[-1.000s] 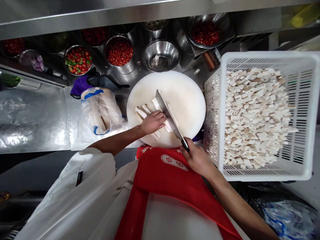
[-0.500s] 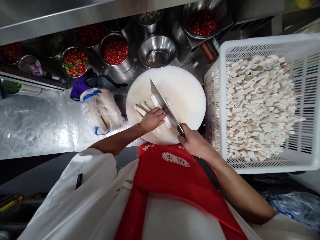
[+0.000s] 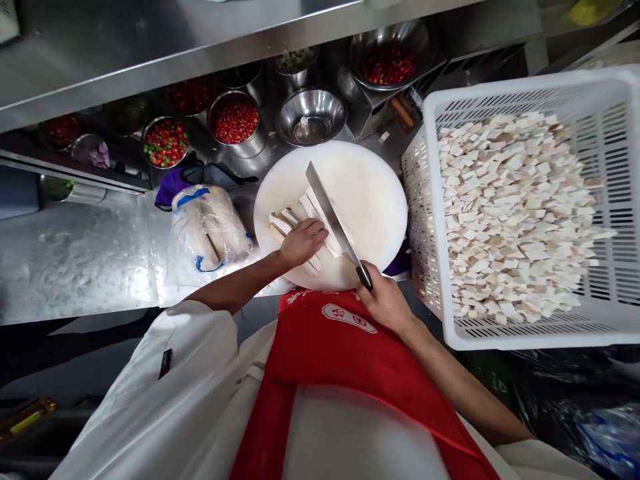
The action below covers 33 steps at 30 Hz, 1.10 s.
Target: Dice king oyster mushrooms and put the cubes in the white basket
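My right hand [image 3: 386, 298] is closed round the black handle of a kitchen knife [image 3: 330, 212]. Its long blade slants over a round white cutting board [image 3: 377, 190], right beside pale mushroom strips [image 3: 309, 201], which look like king oyster mushroom. Curled fingers of my left hand [image 3: 303, 241] press those strips down, just left of the blade. Further slices with brownish edges [image 3: 280, 223] lie to the left of that hand, partly hidden under it. Whether the edge touches the strips, I cannot tell.
A white slatted basket [image 3: 434, 200] full of cut mushroom pieces [image 3: 510, 220] stands close on the right. Left of the board lies a plastic bag of whole mushrooms [image 3: 213, 223]. Behind are a steel bowl [image 3: 313, 110] and containers of chopped chillies [image 3: 235, 125], below a steel shelf [image 3: 240, 47].
The knife has shifted slightly right of the strips, and my right hand has drawn a little toward me. My left hand stays on the mushroom. The camera view has shifted slightly.
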Tool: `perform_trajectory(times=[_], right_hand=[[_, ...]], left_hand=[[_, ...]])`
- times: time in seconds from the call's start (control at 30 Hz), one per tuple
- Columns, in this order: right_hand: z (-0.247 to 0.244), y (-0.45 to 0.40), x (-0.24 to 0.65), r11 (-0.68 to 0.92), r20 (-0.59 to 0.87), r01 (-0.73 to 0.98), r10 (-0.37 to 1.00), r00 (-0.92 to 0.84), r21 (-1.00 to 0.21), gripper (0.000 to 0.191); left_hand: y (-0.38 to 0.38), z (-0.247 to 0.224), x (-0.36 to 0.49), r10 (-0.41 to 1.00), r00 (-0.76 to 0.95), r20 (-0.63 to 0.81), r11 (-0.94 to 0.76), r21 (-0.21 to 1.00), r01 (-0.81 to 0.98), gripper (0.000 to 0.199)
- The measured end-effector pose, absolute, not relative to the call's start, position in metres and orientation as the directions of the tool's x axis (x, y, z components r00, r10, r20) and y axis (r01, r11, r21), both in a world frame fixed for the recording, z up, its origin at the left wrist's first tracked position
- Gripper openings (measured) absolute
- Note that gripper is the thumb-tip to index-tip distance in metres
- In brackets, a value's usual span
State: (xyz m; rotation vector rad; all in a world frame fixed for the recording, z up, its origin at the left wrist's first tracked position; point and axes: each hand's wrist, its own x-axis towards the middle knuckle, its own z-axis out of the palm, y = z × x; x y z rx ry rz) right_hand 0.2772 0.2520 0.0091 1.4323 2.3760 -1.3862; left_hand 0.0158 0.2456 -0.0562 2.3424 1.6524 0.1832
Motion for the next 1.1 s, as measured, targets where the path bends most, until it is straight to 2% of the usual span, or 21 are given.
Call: perform_trajectory(times=[0.13,0.3,0.37,0.4,0.47,0.57,0.67,0.8,0.93,1.1], right_hand=[[0.025,0.245,0.287,0.118,-0.445,0.710,0.704,-0.553,-0.695,0.047],[0.022,0.237,0.291,0.068,-0.497,0.676,0.625,-0.602,-0.734,0.041],[0.016,0.236,0.291,0.078,-0.501,0.664,0.593,-0.631,-0.744,0.039],[0.013,0.235,0.290,0.087,-0.502,0.664,0.584,-0.638,-0.743,0.038],[0.009,0.236,0.289,0.105,-0.508,0.673,0.575,-0.642,-0.732,0.038],[0.007,0.237,0.290,0.114,-0.512,0.680,0.573,-0.640,-0.724,0.041],[0.012,0.237,0.294,0.087,-0.496,0.681,0.619,-0.609,-0.727,0.046],[0.018,0.234,0.303,-0.008,-0.488,0.705,0.726,-0.484,-0.709,0.051],[0.017,0.225,0.313,-0.180,-0.524,0.686,0.784,-0.332,-0.705,0.054],[0.010,0.203,0.327,-0.301,-0.543,0.682,0.823,-0.167,-0.666,0.052]], left_hand=[[0.243,-0.051,-0.003,0.980,0.201,0.003,-0.187,0.384,0.904,0.016],[0.222,-0.041,-0.065,0.976,-0.209,0.066,0.165,0.407,0.898,0.019],[0.205,-0.038,-0.079,0.961,-0.271,0.048,0.220,0.458,0.862,0.019],[0.197,-0.038,-0.081,0.971,-0.238,0.038,0.193,0.467,0.863,0.021],[0.183,-0.039,-0.079,0.997,-0.070,0.018,0.055,0.426,0.903,0.028],[0.179,-0.042,-0.070,0.983,0.175,-0.055,-0.152,0.290,0.945,0.056],[0.201,-0.042,-0.068,0.933,0.333,-0.139,-0.305,0.189,0.933,0.083],[0.252,-0.034,-0.066,0.801,0.562,-0.205,-0.546,0.134,0.827,0.100],[0.310,-0.037,-0.049,0.618,0.763,-0.188,-0.743,0.175,0.646,0.103],[0.364,-0.068,-0.031,0.466,0.881,-0.080,-0.804,0.376,0.460,0.094]])
